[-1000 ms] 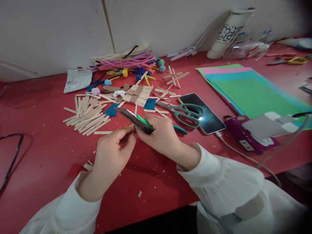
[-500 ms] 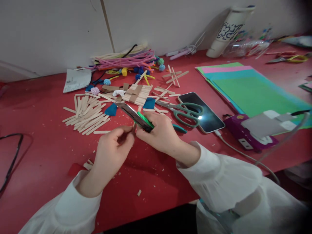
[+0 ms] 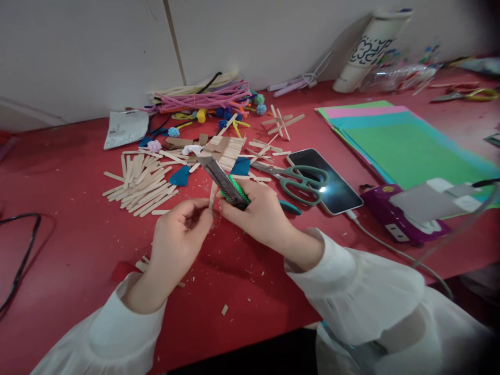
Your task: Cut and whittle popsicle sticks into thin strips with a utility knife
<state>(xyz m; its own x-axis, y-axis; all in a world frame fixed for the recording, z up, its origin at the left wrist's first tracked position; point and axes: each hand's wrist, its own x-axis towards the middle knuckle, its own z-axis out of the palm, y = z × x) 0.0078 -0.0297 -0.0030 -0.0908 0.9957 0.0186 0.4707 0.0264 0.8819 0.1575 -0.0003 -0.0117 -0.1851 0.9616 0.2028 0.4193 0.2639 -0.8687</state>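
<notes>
My right hand point(image 3: 260, 213) is closed around a green utility knife point(image 3: 226, 185), whose blade end points up and to the left. My left hand point(image 3: 177, 237) pinches a thin wooden craft stick point(image 3: 212, 194) that stands upright between thumb and fingers, right beside the knife. Both hands hover just above the red table point(image 3: 70, 245), close together. A loose pile of wooden sticks point(image 3: 138, 182) lies to the left behind them, and a glued panel of sticks point(image 3: 222, 150) sits just beyond the knife.
Green-handled scissors point(image 3: 300, 179) lie partly on a lit phone point(image 3: 326, 179) at right. Coloured paper sheets point(image 3: 394, 140), a purple device point(image 3: 394, 213) with cable, pipe cleaners point(image 3: 203, 98), pom-poms and a white cup point(image 3: 369, 49) stand farther back. Wood shavings litter the tabletop.
The knife has swung from lying nearly flat leftward to pointing more steeply upward. The stick in my left hand now stands higher beside it. Both hands stayed in place.
</notes>
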